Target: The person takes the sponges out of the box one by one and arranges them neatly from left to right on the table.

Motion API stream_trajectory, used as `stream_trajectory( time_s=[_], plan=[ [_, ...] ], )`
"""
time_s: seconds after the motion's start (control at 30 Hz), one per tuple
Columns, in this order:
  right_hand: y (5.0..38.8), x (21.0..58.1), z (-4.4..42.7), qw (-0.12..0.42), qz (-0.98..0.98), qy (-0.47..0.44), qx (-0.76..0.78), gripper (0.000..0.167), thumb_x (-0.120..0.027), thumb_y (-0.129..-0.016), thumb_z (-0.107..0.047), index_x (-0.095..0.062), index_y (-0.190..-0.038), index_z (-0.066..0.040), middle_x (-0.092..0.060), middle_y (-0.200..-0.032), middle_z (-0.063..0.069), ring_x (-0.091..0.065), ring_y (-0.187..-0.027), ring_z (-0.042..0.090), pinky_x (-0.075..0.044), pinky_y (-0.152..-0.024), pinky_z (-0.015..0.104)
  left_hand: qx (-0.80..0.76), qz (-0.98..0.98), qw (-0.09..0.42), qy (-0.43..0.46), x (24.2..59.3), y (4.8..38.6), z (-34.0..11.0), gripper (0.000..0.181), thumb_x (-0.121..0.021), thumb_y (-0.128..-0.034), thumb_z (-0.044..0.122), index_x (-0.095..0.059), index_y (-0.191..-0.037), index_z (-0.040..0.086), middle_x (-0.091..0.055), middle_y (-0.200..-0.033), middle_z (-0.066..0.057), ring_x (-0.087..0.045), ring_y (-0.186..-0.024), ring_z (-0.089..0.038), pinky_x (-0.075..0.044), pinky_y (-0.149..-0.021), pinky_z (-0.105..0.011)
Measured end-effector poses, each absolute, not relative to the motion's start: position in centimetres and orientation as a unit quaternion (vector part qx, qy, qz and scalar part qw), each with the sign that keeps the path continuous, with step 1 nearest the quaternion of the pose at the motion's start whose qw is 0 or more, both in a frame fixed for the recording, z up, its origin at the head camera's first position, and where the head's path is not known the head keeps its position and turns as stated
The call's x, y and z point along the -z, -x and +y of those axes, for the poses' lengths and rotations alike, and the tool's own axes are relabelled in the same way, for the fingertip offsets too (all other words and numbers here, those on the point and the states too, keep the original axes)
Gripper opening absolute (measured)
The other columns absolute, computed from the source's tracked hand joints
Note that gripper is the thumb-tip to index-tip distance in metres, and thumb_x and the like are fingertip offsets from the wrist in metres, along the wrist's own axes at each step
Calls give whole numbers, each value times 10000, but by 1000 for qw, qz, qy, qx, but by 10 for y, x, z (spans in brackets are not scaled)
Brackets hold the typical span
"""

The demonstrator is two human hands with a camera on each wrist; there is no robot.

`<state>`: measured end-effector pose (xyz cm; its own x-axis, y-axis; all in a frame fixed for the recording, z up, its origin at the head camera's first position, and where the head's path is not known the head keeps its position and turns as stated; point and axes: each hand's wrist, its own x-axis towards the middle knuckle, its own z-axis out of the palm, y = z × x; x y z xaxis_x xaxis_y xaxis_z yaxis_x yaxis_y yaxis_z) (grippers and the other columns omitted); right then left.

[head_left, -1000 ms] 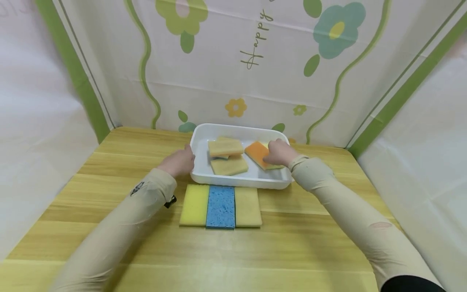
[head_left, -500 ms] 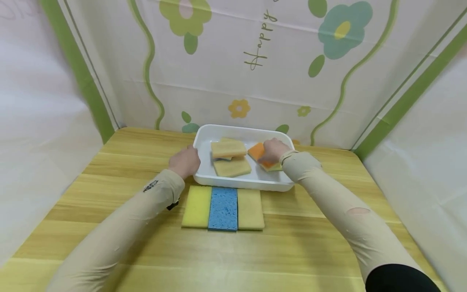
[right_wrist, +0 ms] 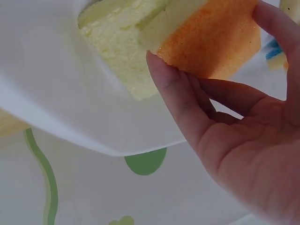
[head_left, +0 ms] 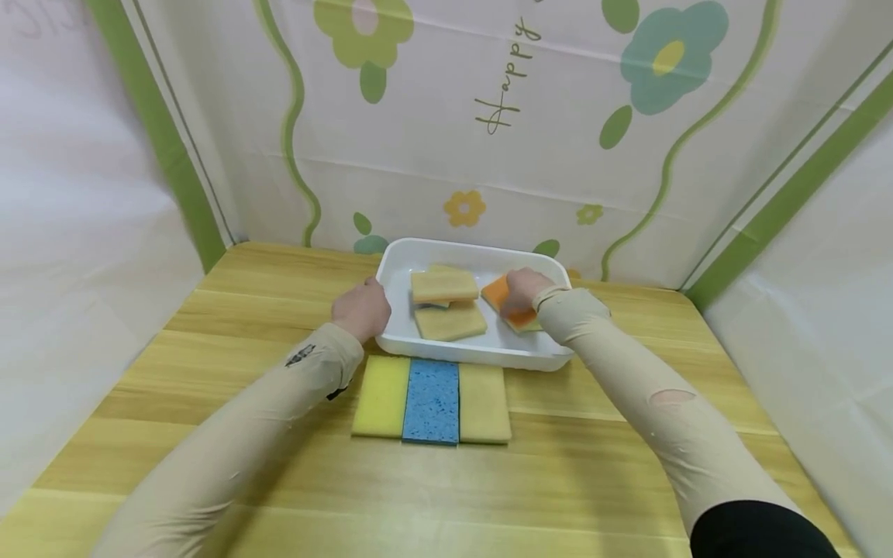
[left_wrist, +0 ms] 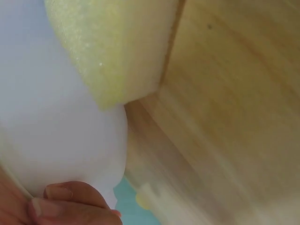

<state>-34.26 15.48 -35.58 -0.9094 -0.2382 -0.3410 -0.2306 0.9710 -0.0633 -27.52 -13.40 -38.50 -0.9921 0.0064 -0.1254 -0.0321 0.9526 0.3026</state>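
My left hand (head_left: 361, 310) grips the left end of a white tray (head_left: 474, 358); its curled fingers (left_wrist: 70, 201) show at the tray's edge in the left wrist view. Inside the tray, my right hand (head_left: 525, 293) pinches an orange sponge (right_wrist: 211, 40) between thumb and fingers, holding it by opposite edges. A pale yellow sponge (right_wrist: 122, 56) lies under it. Toward the tray's left, several tan sponges (head_left: 445, 285) lie in a loose pile, with a bit of blue showing between them.
In front of the tray, a yellow sponge (head_left: 381, 397), a blue sponge (head_left: 431, 401) and a tan sponge (head_left: 484, 403) lie side by side on the wooden table (head_left: 418, 504). Behind the tray hangs a flower-printed cloth (head_left: 418, 170).
My right hand has shifted left within the tray, further over the orange sponge. The left hand has come closer against the tray's left end. The head view has drifted slightly.
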Motion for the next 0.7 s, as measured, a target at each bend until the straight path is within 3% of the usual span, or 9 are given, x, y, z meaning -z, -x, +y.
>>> stream_trajectory(
  time_s=[0.23,0.47,0.7],
  plan=[
    [342,357,154,179,974,136,-1,275,-753,-737,-143,-589,-927,-33,-589,-864,92,-543,-758,235,-442,-629,318,-145,987,69,8,383,274,-132,459,-388,-1012,183,-375,-1326,-152,-554,-841,-177,-599,-660,-264,-485,-491,-361],
    [344,358,153,195,972,129,-10,341,-789,-773,-185,-588,-997,-24,-582,-907,98,-537,-812,245,-439,-689,326,-141,988,63,12,381,271,-131,455,-381,-1012,180,-366,-1331,-144,-561,-853,-180,-600,-671,-269,-493,-518,-379],
    [348,362,149,183,972,135,-49,298,-796,-774,-186,-598,-943,-42,-593,-864,90,-552,-787,246,-452,-687,340,-141,988,65,16,382,272,-130,430,-377,-1010,173,-373,-1304,-141,-556,-823,-177,-598,-663,-270,-488,-513,-374]
  ],
)
